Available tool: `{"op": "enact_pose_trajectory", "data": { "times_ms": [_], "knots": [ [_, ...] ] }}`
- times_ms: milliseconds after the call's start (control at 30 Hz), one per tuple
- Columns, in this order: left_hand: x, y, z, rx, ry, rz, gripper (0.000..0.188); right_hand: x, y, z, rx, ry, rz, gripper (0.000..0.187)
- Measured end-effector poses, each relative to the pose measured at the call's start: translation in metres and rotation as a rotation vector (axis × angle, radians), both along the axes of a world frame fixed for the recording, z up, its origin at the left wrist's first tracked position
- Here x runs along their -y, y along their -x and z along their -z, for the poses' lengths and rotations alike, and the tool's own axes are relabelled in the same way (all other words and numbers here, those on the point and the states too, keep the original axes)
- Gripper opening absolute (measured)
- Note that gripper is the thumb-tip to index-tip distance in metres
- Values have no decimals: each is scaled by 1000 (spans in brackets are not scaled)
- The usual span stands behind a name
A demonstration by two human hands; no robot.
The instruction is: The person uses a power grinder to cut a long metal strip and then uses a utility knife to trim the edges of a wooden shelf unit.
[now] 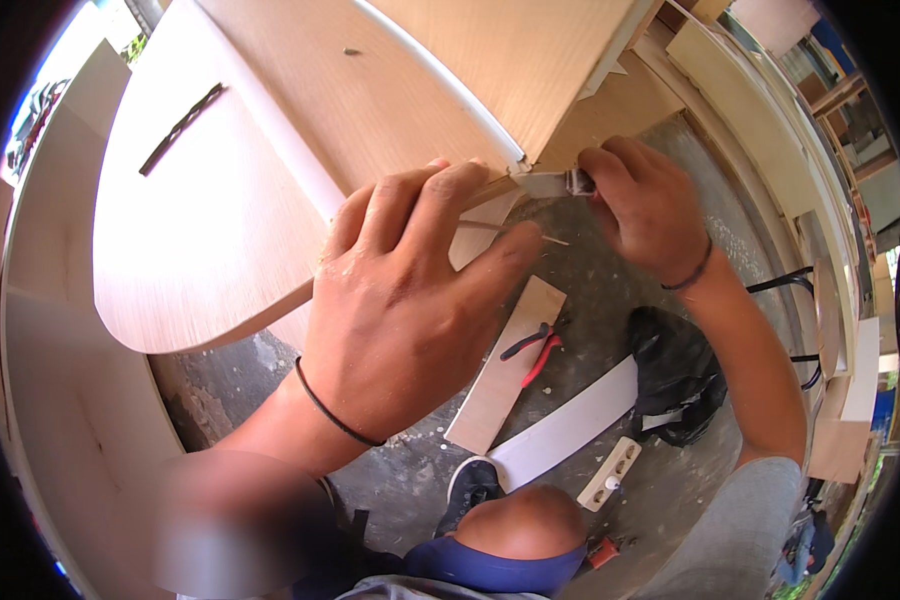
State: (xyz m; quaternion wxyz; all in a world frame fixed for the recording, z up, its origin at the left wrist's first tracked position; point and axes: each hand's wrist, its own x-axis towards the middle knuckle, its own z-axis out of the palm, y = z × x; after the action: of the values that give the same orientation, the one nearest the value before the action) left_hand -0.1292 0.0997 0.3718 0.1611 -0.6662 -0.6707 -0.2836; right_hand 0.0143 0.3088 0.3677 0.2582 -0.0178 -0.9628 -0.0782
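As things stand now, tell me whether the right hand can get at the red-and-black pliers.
Probably yes: the pliers lie uncovered on a board below, though the right hand holds a flat-bladed tool and may need to free itself.

The right hand [650, 205] hides most of a bladed tool's [545, 185] handle; the left hand [395, 280] covers part of a wooden panel [370, 105] cropped at the top. A scrap [351, 51] on it and a red object [603, 552] below prove too small to identify. Blur obscures the left arm [270, 440] near its elbow.
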Motion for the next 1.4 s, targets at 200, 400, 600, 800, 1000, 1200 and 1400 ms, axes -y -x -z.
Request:
{"op": "enact_pose_trajectory", "data": {
  "times_ms": [200, 400, 600, 800, 1000, 1200, 1400],
  "knots": [
    [2, -2, -5, -32, 62, -10, 52, -9, 0, 19, -56, -8, -7, 25],
    [2, -2, -9, -31, 119, -27, 53, -15, 1, 18, -67, -47, -7, 20],
    [4, -4, -14, -41, 148, -41, 54, -14, 2, 20, -75, -69, 15, 19],
    [3, -3, -13, -23, 129, -9, 53, -16, 7, 26, -140, -193, 42, 22],
    [1, -7, -14, -16, 129, -12, 51, -27, 20, 40, -229, -277, 32, 22],
    [4, -6, -11, -50, 124, -22, 50, 6, 11, 32, -139, -35, 128, 15],
    [0, -9, -17, -16, 131, 6, 47, -3, 2, 26, -63, 559, -164, 14]
  ]
}}
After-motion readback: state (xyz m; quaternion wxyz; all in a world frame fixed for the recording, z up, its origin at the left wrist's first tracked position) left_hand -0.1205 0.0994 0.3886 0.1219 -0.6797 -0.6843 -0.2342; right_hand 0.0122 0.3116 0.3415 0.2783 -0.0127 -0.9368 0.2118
